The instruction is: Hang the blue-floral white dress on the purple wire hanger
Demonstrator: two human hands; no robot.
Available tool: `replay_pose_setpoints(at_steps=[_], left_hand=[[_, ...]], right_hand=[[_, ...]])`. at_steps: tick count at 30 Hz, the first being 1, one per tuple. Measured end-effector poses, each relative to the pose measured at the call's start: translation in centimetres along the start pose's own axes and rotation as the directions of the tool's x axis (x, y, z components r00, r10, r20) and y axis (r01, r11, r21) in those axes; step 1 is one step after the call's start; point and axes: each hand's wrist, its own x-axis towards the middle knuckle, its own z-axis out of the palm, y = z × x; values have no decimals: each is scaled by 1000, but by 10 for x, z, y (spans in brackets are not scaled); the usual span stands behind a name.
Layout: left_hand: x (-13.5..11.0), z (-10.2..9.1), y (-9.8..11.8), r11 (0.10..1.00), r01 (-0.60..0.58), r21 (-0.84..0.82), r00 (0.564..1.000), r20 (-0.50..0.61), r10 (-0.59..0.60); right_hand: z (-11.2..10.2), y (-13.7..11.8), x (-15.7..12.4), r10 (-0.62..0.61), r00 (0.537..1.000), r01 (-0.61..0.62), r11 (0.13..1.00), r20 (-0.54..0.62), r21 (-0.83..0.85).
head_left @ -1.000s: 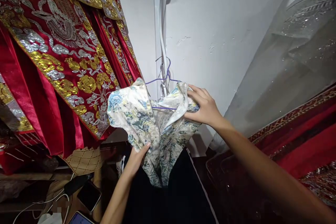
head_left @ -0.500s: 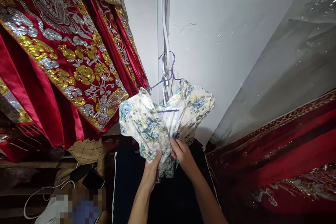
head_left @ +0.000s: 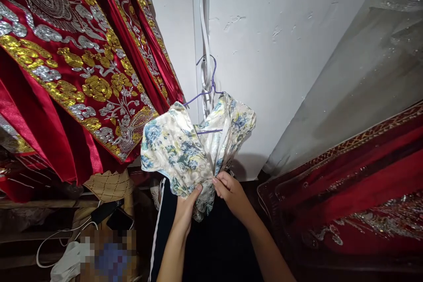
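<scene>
A white floral garment (head_left: 185, 150) with blue and yellow flowers hangs on a purple wire hanger (head_left: 208, 90), which hooks on white straps against the wall. My left hand (head_left: 185, 206) pinches the lower left fold of the garment. My right hand (head_left: 230, 191) pinches the fabric just to the right, near the bottom middle. Both hands are closed on the cloth, close together below the hanger.
Red robes with gold and silver embroidery (head_left: 72, 66) hang at the left. A red embroidered cloth (head_left: 357, 189) and a sheer grey fabric (head_left: 357, 83) fill the right. A dark garment (head_left: 211, 246) lies below. Phones and cables (head_left: 109, 220) sit lower left.
My right hand came down from the garment's upper right shoulder to its lower middle, beside my left hand. The garment now hangs bunched between both hands.
</scene>
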Motion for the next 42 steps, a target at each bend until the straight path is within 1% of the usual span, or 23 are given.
replay_pose_setpoints(at_steps=[3,6,8,10,11,12,13,14,15,16,17,18,19,20,22,24,27,29,32,36,39,41,42], left_hand=[[5,-3,1,998,-44,43,997,-60,46],[10,-6,-2,996,-52,77,996,-73,58],[9,-8,-5,991,-42,129,992,-110,56],[6,-9,-6,975,-111,192,969,-199,149],[3,-8,-7,951,-193,242,929,-267,257],[0,-7,-7,903,-294,313,858,-331,394],[-2,-5,-7,832,-387,399,768,-360,530],[-5,-2,-7,752,-446,485,700,-334,631],[-6,3,-7,688,-476,548,689,-254,679],[-7,8,-8,654,-489,577,731,-138,668],[-7,13,-9,655,-490,575,796,-12,605],[-6,18,-10,677,-478,559,849,96,520],[-4,23,-11,702,-460,544,879,169,445],[-2,28,-12,720,-444,534,894,205,399],[3,34,-13,724,-434,536,900,222,375],[7,36,-12,693,-459,556,888,252,386],[13,33,-11,618,-538,574,843,345,413],[18,28,-11,568,-588,577,809,394,437],[24,19,-12,507,-634,585,771,422,477],[26,9,-19,422,-687,592,724,500,476],[27,6,-23,391,-693,605,720,553,420],[31,8,-14,398,-689,606,725,571,385],[34,12,-4,408,-692,595,722,579,380]], right_hand=[[-1,2,-1,53,999,-53,998,2,15],[3,6,0,104,993,-110,988,59,110],[6,9,1,119,991,-127,979,62,157],[6,9,2,123,992,-127,976,33,179],[6,9,1,125,992,-126,975,17,182],[5,7,1,129,992,-126,975,-1,181],[5,6,0,132,991,-127,976,-19,179],[5,4,-1,133,990,-124,977,-36,175],[5,1,-1,127,991,-117,978,-50,172],[6,-1,-2,118,991,-106,979,-58,176],[7,-2,-3,109,992,-97,978,-58,186],[8,-4,-4,106,993,-93,976,-53,198],[9,-6,-4,111,993,-99,973,-45,209],[10,-7,-5,124,992,-113,969,-38,219],[9,-10,-4,162,986,-152,959,-25,239],[5,-17,0,169,985,-153,945,-34,288],[-3,-38,18,134,987,-83,895,-86,438],[-10,-61,37,109,987,-26,834,-118,551],[-22,-102,68,51,995,23,740,-90,672],[-39,-151,96,-71,994,110,690,-85,715],[-45,-166,100,-132,987,161,673,-97,722],[-41,-165,98,-163,976,218,692,-145,689],[-38,-162,96,-178,967,254,712,-181,655]])
